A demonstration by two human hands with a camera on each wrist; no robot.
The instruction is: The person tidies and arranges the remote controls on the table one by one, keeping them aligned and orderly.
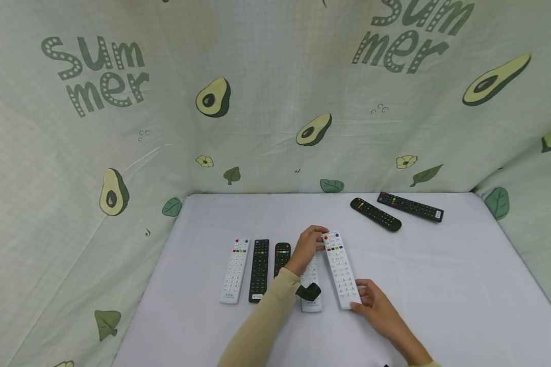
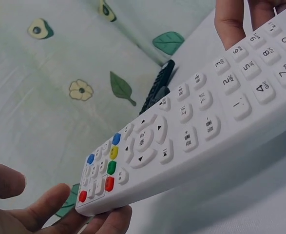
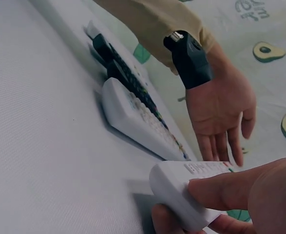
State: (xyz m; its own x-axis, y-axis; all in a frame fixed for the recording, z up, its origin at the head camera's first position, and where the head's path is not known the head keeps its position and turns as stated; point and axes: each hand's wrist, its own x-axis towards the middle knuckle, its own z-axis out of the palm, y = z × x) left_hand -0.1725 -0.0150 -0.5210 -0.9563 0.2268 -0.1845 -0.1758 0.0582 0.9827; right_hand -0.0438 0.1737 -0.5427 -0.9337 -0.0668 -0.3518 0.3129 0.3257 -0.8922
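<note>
A white remote control point(image 1: 342, 270) is tilted a little off the table, its coloured buttons at the far end. My right hand point(image 1: 377, 310) pinches its near end, thumb on the top face, as the right wrist view shows. At the far end is my left hand point(image 1: 306, 248); some fingertips point(image 2: 116, 219) touch the remote's underside while the thumb stays apart. Left of it, another white remote point(image 1: 311, 275) lies partly hidden by the left wrist's camera. Further left lie a short black remote point(image 1: 282, 253), partly behind the sleeve, a longer black remote point(image 1: 259, 270) and a white remote point(image 1: 235, 270).
Two more black remotes, one with rounded ends point(image 1: 375, 214) and one squarer point(image 1: 410, 206), lie slanted near the back right of the white table point(image 1: 464, 285). A cloth point(image 1: 266, 76) printed with avocados and leaves hangs behind and beside the table.
</note>
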